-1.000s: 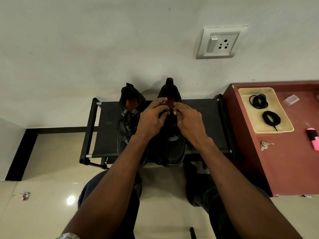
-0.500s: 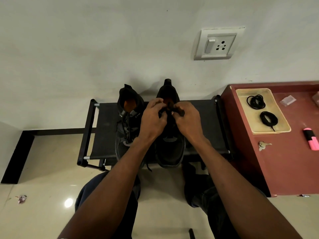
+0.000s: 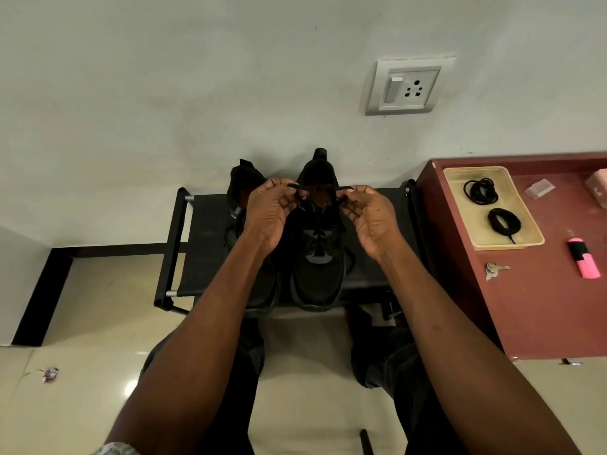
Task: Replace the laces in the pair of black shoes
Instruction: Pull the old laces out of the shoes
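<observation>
Hands (image 3: 267,215) (image 3: 371,218) pinch lace (image 3: 297,191); tray (image 3: 532,238), keys (image 3: 494,270) right.

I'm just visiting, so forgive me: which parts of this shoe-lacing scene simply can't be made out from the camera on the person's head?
- Left shoe, head view: mostly hidden behind the left hand and forearm.
- Lace on the right shoe: black on black, so its path through the eyelets is unreadable; the right hand covers one end.
- Pink object on the red cabinet: cut off by the frame's right edge.
- Keys: too small to count.
</observation>
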`<control>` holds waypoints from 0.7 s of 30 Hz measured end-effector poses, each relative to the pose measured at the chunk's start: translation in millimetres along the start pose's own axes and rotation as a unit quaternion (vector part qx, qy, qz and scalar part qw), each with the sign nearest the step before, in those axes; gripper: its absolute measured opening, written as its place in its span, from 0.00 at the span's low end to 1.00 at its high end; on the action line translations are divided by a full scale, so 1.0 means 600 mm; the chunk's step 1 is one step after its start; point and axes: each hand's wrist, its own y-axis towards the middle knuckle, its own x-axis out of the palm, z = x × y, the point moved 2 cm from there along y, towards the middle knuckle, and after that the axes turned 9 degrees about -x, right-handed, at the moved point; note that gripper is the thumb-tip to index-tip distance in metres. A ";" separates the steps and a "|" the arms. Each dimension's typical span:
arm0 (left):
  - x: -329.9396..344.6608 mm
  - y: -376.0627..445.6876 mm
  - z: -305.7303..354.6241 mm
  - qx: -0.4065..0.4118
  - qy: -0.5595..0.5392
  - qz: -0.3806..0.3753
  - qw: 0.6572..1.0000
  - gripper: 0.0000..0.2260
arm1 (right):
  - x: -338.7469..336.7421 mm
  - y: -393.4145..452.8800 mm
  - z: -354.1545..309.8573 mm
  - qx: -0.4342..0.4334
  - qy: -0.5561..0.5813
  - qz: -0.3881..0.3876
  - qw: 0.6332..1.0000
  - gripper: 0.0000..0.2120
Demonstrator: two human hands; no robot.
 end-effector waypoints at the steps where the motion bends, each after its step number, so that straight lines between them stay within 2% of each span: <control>1: 0.002 -0.002 0.002 -0.003 -0.013 -0.013 1.000 0.09 | 0.003 -0.002 -0.002 -0.005 0.017 -0.002 1.000 0.07; 4: -0.004 -0.006 0.010 -0.018 -0.046 -0.038 0.998 0.12 | 0.003 -0.005 -0.011 -0.011 0.069 0.021 0.997 0.06; 6: -0.009 -0.011 0.018 -0.015 -0.073 -0.072 0.995 0.13 | -0.003 -0.006 -0.020 -0.013 0.100 0.033 0.994 0.01; 8: -0.012 -0.015 0.023 -0.003 -0.059 -0.093 0.994 0.11 | -0.007 -0.010 -0.034 -0.022 0.096 0.015 0.995 0.04; 9: -0.011 -0.017 0.024 -0.002 -0.010 -0.085 0.996 0.09 | -0.009 -0.012 -0.040 -0.029 0.059 -0.003 0.998 0.06; 11: -0.007 -0.027 0.022 -0.012 0.187 -0.046 0.981 0.06 | -0.009 -0.024 -0.052 -0.041 -0.122 -0.056 0.990 0.08; 13: -0.008 -0.041 0.019 -0.026 0.426 -0.036 0.904 0.10 | -0.009 -0.039 -0.054 -0.044 -0.356 -0.124 0.925 0.12; 14: -0.009 -0.044 0.019 -0.028 0.501 -0.044 0.864 0.12 | -0.008 -0.045 -0.056 -0.047 -0.441 -0.158 0.882 0.15; 15: -0.011 -0.050 0.021 -0.030 0.539 -0.049 0.841 0.15 | -0.007 -0.052 -0.058 -0.048 -0.498 -0.183 0.846 0.19; 17: -0.017 -0.061 0.035 -0.019 0.556 -0.015 0.831 0.22 | -0.007 -0.066 -0.066 -0.034 -0.556 -0.185 0.809 0.26; 19: -0.024 -0.069 0.054 0.018 0.556 0.051 0.830 0.25 | -0.011 -0.071 -0.071 -0.038 -0.590 -0.138 0.794 0.32; 21: -0.031 -0.075 0.072 0.022 0.492 0.083 0.866 0.24 | -0.016 -0.074 -0.072 -0.066 -0.628 -0.101 0.769 0.33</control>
